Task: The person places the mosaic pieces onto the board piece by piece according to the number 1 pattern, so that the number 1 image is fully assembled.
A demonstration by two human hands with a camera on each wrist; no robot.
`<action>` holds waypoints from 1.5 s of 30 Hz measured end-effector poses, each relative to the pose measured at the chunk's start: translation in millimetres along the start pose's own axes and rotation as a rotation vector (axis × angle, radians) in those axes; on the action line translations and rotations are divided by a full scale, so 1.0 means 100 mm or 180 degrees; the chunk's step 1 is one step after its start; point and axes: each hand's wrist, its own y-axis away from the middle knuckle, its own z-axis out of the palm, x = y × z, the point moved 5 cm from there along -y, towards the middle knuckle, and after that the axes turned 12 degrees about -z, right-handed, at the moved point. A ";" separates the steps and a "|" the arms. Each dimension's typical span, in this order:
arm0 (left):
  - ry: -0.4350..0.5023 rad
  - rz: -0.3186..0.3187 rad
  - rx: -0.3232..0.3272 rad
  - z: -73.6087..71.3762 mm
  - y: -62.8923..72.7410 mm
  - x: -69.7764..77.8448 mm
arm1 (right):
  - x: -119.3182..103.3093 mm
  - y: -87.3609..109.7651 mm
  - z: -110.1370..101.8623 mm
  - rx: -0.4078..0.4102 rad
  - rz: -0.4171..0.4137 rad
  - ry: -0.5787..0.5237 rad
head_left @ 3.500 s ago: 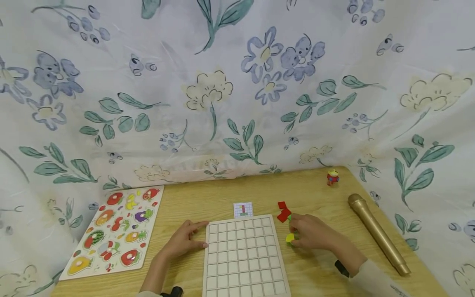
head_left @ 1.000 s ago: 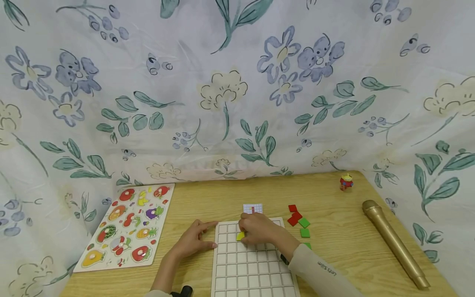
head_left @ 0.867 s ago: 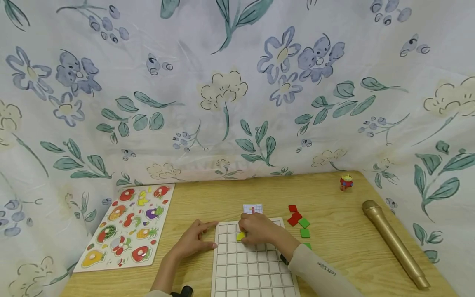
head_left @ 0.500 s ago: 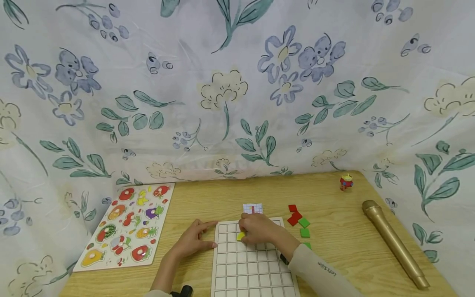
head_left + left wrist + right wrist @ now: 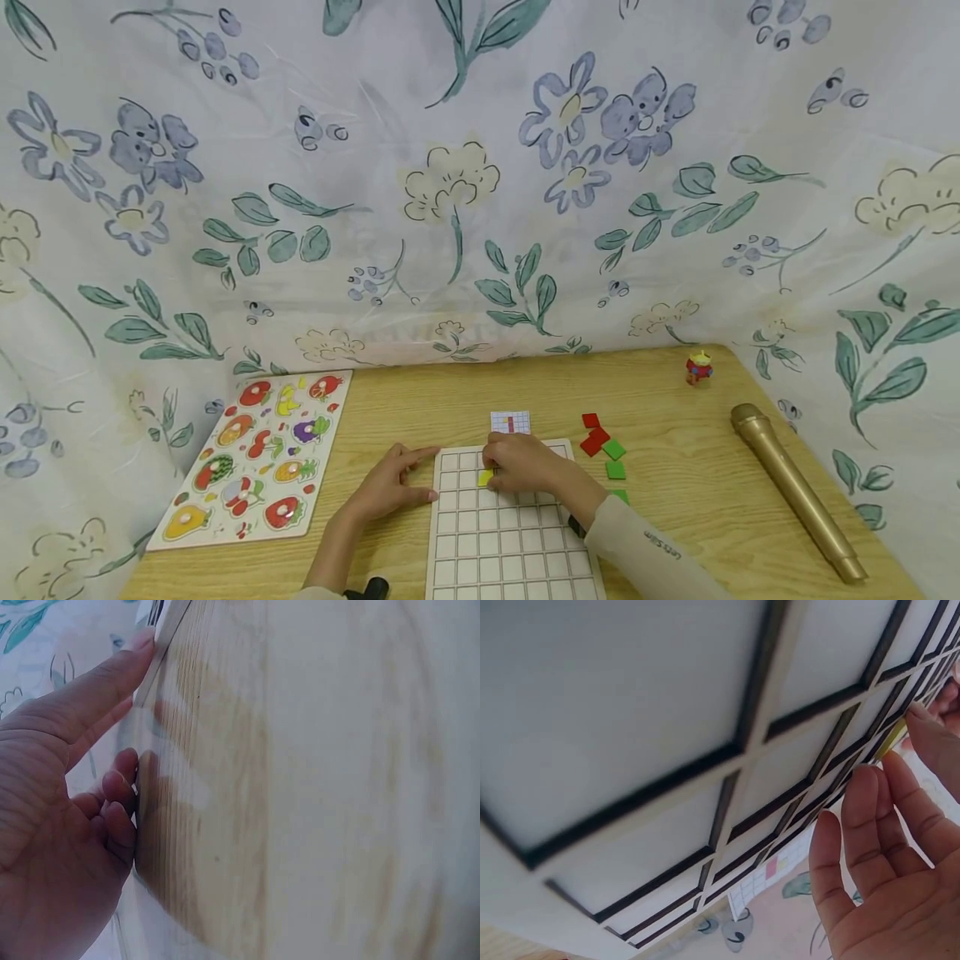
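A pale board with a grid of square recesses (image 5: 489, 546) lies on the table. My right hand (image 5: 522, 463) is over its upper rows and pinches a small yellow square tile (image 5: 485, 478) at a cell in the second row. In the right wrist view, thumb and fingertips meet at the thin yellow edge; whether the tile lies flat in the recess is hard to tell. My left hand (image 5: 392, 483) touches the board's left edge with extended index finger and thumb, while its other fingers bend loosely in the left wrist view.
A small printed grid card (image 5: 511, 421) lies behind the board. Loose red tiles (image 5: 596, 442) and green tiles (image 5: 615, 471) are to its right. A fruit puzzle board (image 5: 255, 467) is at left; a gold microphone (image 5: 797, 492) and toy figure (image 5: 699, 367) are at right.
My right hand has moved left from beside the loose tiles onto the board, bringing the yellow tile. Over the last second it has stayed there. My left hand keeps its place at the board's edge.
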 end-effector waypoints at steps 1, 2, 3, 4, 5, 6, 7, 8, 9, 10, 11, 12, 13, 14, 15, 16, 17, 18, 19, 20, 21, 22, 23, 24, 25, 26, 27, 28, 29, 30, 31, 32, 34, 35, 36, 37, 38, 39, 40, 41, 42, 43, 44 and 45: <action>0.0003 -0.0002 -0.0002 0.00 0.00 0.00 | 0.00 0.00 0.00 0.0010 -0.0009 -0.0004; 0.0010 -0.0003 -0.0003 0.00 0.00 0.00 | 0.01 0.00 0.01 0.0025 -0.0021 -0.0009; 0.0012 -0.0008 -0.0003 0.00 0.01 0.00 | 0.01 0.01 0.01 0.0034 -0.0026 -0.0017; 0.0020 -0.0005 -0.0005 0.00 0.01 0.01 | 0.01 0.01 0.01 0.0046 -0.0034 -0.0026; 0.0025 -0.0003 -0.0006 0.00 0.01 0.01 | 0.01 0.01 0.01 0.0053 -0.0039 -0.0032; 0.0035 0.0001 -0.0008 0.00 0.01 0.01 | 0.01 0.01 0.01 0.0067 -0.0046 -0.0046; 0.0036 0.0005 -0.0013 0.00 0.01 0.01 | 0.01 0.02 0.01 0.0072 -0.0044 -0.0060; 0.0044 0.0012 -0.0015 0.00 0.01 0.02 | 0.01 0.02 0.01 0.0078 -0.0046 -0.0070; 0.0042 0.0014 -0.0017 0.00 0.01 0.02 | 0.01 0.02 0.01 0.0078 -0.0041 -0.0080; 0.0047 0.0013 -0.0022 0.00 0.01 0.02 | 0.02 0.03 0.01 0.0081 -0.0038 -0.0095; 0.0043 0.0010 -0.0023 0.00 0.01 0.02 | 0.02 0.03 0.01 0.0082 -0.0037 -0.0105; 0.0044 0.0004 -0.0029 0.00 0.01 0.01 | 0.02 0.03 0.01 0.0087 -0.0038 -0.0121; 0.0032 -0.0006 -0.0022 0.00 0.02 0.01 | 0.02 0.03 0.01 0.0084 -0.0038 -0.0121; 0.0034 -0.0018 -0.0018 0.00 0.02 0.01 | 0.01 0.03 0.01 0.0087 -0.0044 -0.0123; 0.0023 -0.0028 -0.0012 0.00 0.02 0.01 | 0.01 0.03 0.01 0.0090 -0.0045 -0.0123; 0.0018 -0.0035 -0.0008 0.00 0.02 0.00 | 0.01 0.03 0.00 0.0093 -0.0047 -0.0122; 0.0012 -0.0042 -0.0007 0.00 0.02 0.00 | 0.00 0.03 0.00 0.0096 -0.0050 -0.0116; 0.0009 -0.0044 -0.0007 0.00 0.02 0.01 | 0.00 0.03 -0.01 0.0101 -0.0052 -0.0111; 0.0003 -0.0045 0.0000 0.00 0.02 0.01 | -0.01 0.04 -0.01 0.0104 -0.0052 -0.0109; 0.0001 -0.0042 0.0000 0.00 0.02 0.01 | -0.01 0.04 -0.02 0.0105 -0.0050 -0.0119; -0.0004 -0.0036 0.0005 0.00 0.02 0.01 | -0.01 0.04 -0.02 0.0104 -0.0049 -0.0123; -0.0010 -0.0029 0.0010 -0.01 0.01 0.01 | -0.01 0.04 -0.03 0.0106 -0.0048 -0.0136; -0.0006 -0.0025 0.0011 -0.01 0.01 0.02 | -0.01 0.04 -0.03 0.0102 -0.0045 -0.0147; -0.0002 -0.0022 0.0015 -0.01 0.01 0.02 | -0.01 0.04 -0.03 0.0099 -0.0039 -0.0155; -0.0001 -0.0025 0.0019 -0.01 0.01 0.02 | -0.01 0.03 -0.03 0.0090 -0.0028 -0.0165; 0.0001 -0.0025 0.0019 -0.01 0.01 0.03 | -0.01 0.03 -0.03 0.0082 -0.0023 -0.0160; 0.0010 -0.0031 0.0016 -0.01 0.01 0.03 | -0.01 0.03 -0.03 0.0073 -0.0019 -0.0145; 0.0018 -0.0043 0.0008 -0.01 0.01 0.03 | -0.01 0.03 -0.03 0.0063 -0.0009 -0.0140; 0.0030 -0.0053 0.0001 -0.01 0.01 0.03 | -0.01 0.03 -0.03 0.0050 -0.0002 -0.0126; 0.0033 -0.0064 -0.0007 -0.01 0.02 0.03 | -0.01 0.03 -0.03 0.0044 0.0001 -0.0118; 0.0035 -0.0071 -0.0009 -0.01 0.02 0.03 | -0.01 0.03 -0.02 0.0035 0.0007 -0.0114; 0.0039 -0.0078 -0.0014 -0.01 0.02 0.03 | -0.02 0.03 -0.03 0.0029 0.0005 -0.0106; 0.0044 -0.0088 -0.0019 0.00 0.01 0.02 | -0.02 0.03 -0.03 0.0022 0.0012 -0.0107; 0.0044 -0.0090 -0.0015 0.00 0.01 0.02 | -0.02 0.03 -0.03 0.0021 0.0014 -0.0104; 0.0047 -0.0093 -0.0014 0.00 0.01 0.02 | -0.03 0.03 -0.03 0.0023 0.0012 -0.0101; 0.0047 -0.0090 -0.0010 -0.01 0.01 0.02 | -0.02 0.03 -0.03 0.0018 0.0013 -0.0087; 0.0051 -0.0079 -0.0011 0.00 0.01 0.02 | -0.02 0.03 -0.03 0.0020 0.0007 -0.0070; 0.0055 -0.0062 -0.0008 -0.01 0.01 0.02 | -0.02 0.03 -0.03 0.0023 0.0003 -0.0057; 0.0061 -0.0055 -0.0008 0.00 0.02 0.02 | -0.02 0.03 -0.02 0.0031 -0.0003 -0.0050; 0.0062 -0.0050 -0.0006 0.00 0.02 0.02 | -0.01 0.03 -0.02 0.0035 -0.0011 -0.0043; 0.0067 -0.0041 -0.0006 0.00 0.02 0.02 | -0.01 0.03 -0.03 0.0048 -0.0022 -0.0045; 0.0062 -0.0038 0.0009 0.00 0.02 0.02 | 0.00 0.04 -0.03 0.0061 -0.0022 -0.0057; 0.0068 -0.0049 0.0013 0.00 0.02 0.02 | 0.01 0.05 -0.03 0.0080 -0.0013 -0.0090; 0.0066 -0.0056 0.0014 0.00 0.02 0.02 | 0.02 0.06 -0.04 0.0092 0.0001 -0.0122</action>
